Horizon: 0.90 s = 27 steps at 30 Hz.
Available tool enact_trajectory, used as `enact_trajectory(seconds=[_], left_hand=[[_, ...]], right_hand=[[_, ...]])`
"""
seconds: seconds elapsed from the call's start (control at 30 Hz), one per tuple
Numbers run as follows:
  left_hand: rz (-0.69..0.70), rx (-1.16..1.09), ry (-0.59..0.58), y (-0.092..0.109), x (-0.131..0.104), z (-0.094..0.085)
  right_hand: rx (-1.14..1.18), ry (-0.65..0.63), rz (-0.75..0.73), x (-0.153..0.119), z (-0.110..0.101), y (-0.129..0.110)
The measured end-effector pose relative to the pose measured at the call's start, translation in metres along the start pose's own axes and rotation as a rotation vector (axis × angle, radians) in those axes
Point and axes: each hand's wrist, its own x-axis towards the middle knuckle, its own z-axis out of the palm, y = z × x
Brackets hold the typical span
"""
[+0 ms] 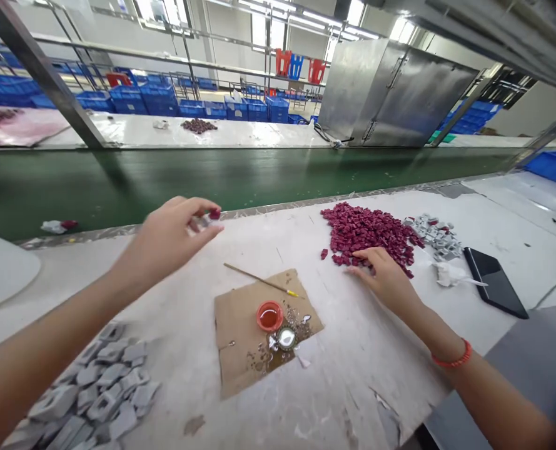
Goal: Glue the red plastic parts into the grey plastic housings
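Observation:
My left hand (177, 228) is raised near the table's far edge, beside the green belt. Between its thumb and fingers it pinches a small dark-red piece (215, 214), with something pale grey just below it, partly hidden by the fingers. My right hand (385, 278) reaches to the near edge of a heap of small dark-red pieces (369, 231). Its thumb and index finger are apart, with no piece visible between them. A heap of grey block-like pieces (111, 381) lies below my left forearm.
Centrally, a cardboard sheet (240, 319) bears a red cup of liquid (269, 316), a wet bottle cap (286, 337) and a thin brush (259, 279). Small grey pieces (434, 234) and a black phone (496, 281) lie right. The green conveyor belt (259, 175) runs behind.

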Motion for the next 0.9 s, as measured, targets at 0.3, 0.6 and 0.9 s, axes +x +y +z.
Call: enact_trajectory(seconds=[0.3, 0.6, 0.9], left_hand=[[-0.186, 0.154, -0.117, -0.015, 0.135, 0.091], [-0.215, 0.087, -0.139, -0.047, 0.125, 0.085], [-0.014, 0.079, 0.049, -0.047, 0.026, 0.004]], right_hand=[[-0.214, 0.018, 0.034, 0.027, 0.01, 0.033], [-0.207, -0.165, -0.098, -0.036, 0.001, -0.008], [-0.161, -0.072, -0.481, -0.08, -0.024, -0.012]])
